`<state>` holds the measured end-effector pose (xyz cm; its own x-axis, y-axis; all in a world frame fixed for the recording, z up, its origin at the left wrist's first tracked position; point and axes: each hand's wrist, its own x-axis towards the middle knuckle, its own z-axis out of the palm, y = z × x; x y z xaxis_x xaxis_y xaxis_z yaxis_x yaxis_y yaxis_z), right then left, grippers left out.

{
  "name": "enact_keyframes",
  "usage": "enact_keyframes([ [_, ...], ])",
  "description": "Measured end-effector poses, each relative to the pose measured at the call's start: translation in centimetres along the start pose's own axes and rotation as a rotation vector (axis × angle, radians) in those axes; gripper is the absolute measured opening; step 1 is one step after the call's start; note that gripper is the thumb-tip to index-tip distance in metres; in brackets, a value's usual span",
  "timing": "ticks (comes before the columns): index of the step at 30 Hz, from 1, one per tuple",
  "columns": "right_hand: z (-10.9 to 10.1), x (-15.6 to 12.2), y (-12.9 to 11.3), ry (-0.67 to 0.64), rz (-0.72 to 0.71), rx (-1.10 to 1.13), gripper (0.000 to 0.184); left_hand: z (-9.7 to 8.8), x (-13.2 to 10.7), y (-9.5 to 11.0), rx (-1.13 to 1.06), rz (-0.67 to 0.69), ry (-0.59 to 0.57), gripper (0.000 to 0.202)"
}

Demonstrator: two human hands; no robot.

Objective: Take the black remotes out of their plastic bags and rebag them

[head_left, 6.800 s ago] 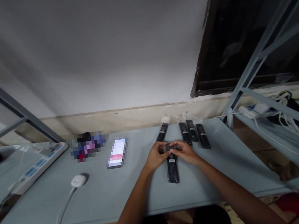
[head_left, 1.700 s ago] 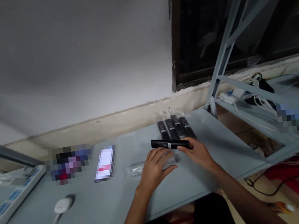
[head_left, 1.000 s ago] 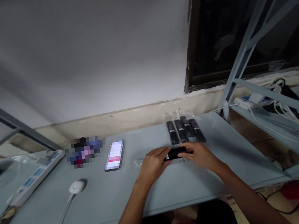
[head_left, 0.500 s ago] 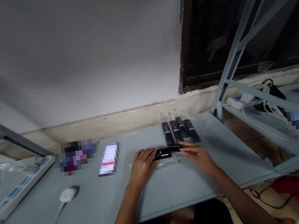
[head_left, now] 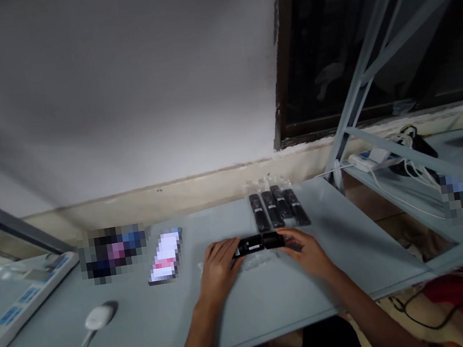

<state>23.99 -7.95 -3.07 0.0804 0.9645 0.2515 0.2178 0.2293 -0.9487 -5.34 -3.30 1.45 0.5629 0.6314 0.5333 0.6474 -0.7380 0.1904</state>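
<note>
My left hand [head_left: 219,268] is closed round one end of a black remote control [head_left: 251,245], its back with a small white label facing up. My right hand [head_left: 306,249] pinches a short black cover piece [head_left: 273,241] at the other end of the remote control. The two black parts lie in line, end to end; whether they are joined I cannot tell. Beneath them a crumpled clear plastic bag [head_left: 256,261] rests on the table. Just behind my right hand, several black remote controls [head_left: 272,209] lie side by side in clear bags.
On the blue-grey table [head_left: 151,336] lie a lit phone [head_left: 166,256] and a white round device [head_left: 99,317] with a cable. A white power strip [head_left: 29,305] is at the left, a blurred item [head_left: 115,250] near it. Metal frame bars [head_left: 366,69] rise at the right.
My right hand has levelled the black cover piece, which was tilted and overlapping before, so it now lies flat in line with the remote control. The camera view has shifted slightly.
</note>
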Motion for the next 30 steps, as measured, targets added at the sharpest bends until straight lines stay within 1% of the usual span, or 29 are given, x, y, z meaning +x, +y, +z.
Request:
enact_keyframes([
  [5,-0.06,0.02,0.77,-0.009,0.009,-0.034,0.046,-0.05,-0.08,-0.17,-0.003,0.015,0.027,0.031],
  [12,-0.10,-0.02,1.05,0.019,-0.094,-0.088,0.040,0.16,-0.35,-0.31,0.028,0.064,0.053,0.033],
  [20,-0.28,-0.29,0.57,0.011,-0.105,-0.127,0.043,0.45,-0.43,-0.43,0.038,0.071,0.060,0.033],
  [27,-0.33,-0.32,0.23,0.011,-0.107,-0.124,0.042,0.58,-0.54,-0.44,0.009,0.075,0.077,0.034],
  [30,-0.28,-0.30,0.13,0.028,-0.100,-0.118,0.040,0.71,-0.61,-0.42,-0.013,0.057,0.078,0.034],
])
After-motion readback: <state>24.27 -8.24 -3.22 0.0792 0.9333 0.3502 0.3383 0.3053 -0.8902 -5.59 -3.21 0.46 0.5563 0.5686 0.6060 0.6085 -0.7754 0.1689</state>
